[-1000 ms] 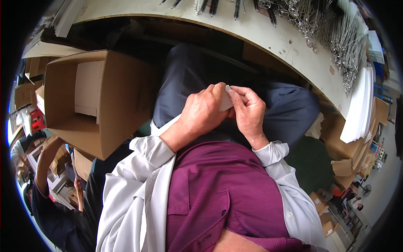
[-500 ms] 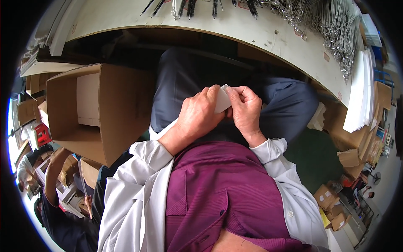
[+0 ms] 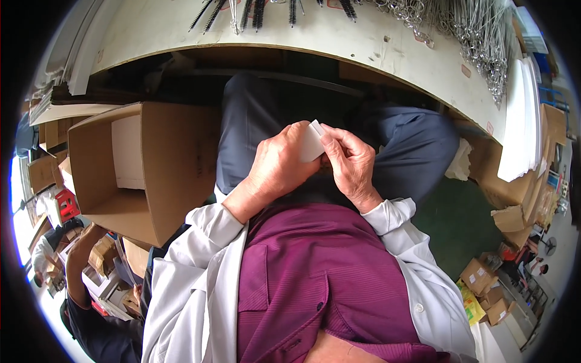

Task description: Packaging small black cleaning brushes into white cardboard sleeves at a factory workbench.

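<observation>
Above my lap, both hands are closed on a small white box-like piece (image 3: 312,145) that looks like folded card. My left hand (image 3: 281,158) wraps round its left side, the thumb and fingers curled over it. At its upper right edge, my right hand (image 3: 351,160) pinches a narrow flap between thumb and fingers. The lower part of the white piece is hidden behind my hands. On my left stands an open, bare-walled cardboard box (image 3: 181,163), its mouth turned to the left.
Ahead runs a pale worktable (image 3: 290,37) with black bristle brushes (image 3: 259,15) and a heap of looped metal wires (image 3: 484,48). White sheets (image 3: 521,127) are stacked at the right. A co-worker's arm (image 3: 78,260) shows at the lower left, and more cartons (image 3: 481,278) at the lower right.
My hands have shifted slightly left with the white piece. The flap at its top edge now shows more narrowly beside my right thumb. My head view has turned a little.
</observation>
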`<state>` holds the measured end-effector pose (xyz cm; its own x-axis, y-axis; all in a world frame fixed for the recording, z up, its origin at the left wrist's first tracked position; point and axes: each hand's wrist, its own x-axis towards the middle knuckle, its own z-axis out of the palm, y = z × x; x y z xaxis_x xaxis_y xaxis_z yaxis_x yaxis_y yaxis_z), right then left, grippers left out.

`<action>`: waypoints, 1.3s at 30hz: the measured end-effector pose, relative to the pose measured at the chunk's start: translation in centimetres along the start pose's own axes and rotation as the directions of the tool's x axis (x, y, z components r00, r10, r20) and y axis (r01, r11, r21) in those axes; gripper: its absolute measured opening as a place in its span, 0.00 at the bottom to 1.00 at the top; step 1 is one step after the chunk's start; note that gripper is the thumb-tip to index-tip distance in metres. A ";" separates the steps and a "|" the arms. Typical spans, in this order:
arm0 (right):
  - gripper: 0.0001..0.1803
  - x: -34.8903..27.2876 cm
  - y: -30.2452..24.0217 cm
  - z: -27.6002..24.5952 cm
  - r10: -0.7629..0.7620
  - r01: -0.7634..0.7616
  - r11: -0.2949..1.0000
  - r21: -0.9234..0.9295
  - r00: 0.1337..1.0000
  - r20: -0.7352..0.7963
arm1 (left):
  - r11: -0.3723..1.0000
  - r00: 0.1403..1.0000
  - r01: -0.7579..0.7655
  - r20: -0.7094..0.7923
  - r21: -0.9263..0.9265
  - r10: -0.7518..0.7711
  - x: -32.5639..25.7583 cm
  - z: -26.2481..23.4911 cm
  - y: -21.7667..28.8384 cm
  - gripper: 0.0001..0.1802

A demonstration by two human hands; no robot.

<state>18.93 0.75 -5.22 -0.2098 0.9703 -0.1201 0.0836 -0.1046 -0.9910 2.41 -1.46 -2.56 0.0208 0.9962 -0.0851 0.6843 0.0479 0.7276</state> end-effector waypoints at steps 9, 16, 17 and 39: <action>0.20 -0.6 -0.6 0.3 -0.094 0.099 0.984 -0.149 0.995 0.044 | 0.999 0.999 0.008 0.040 -0.052 -0.006 0.4 -0.3 -0.1 0.29; 0.18 -0.6 -0.6 -0.2 -0.039 0.039 0.999 0.008 0.999 0.016 | 0.999 0.999 -0.004 0.050 -0.038 0.006 0.2 -0.1 -0.3 0.31; 0.17 -0.5 -0.8 -0.5 0.152 -0.157 0.973 0.171 0.988 0.038 | 0.999 0.999 -0.010 0.050 -0.052 0.012 0.3 0.0 -0.3 0.31; 0.10 0.4 -0.5 -1.9 0.323 -0.336 0.934 0.126 0.940 0.112 | 1.000 0.995 0.002 0.100 -0.008 -0.001 -0.2 0.8 -0.6 0.29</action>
<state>20.67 1.60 -4.64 -0.2788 0.8539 -0.4395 0.0260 -0.4507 -0.8923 2.55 -1.77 -3.52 0.0929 0.9837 -0.1540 0.6783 0.0507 0.7330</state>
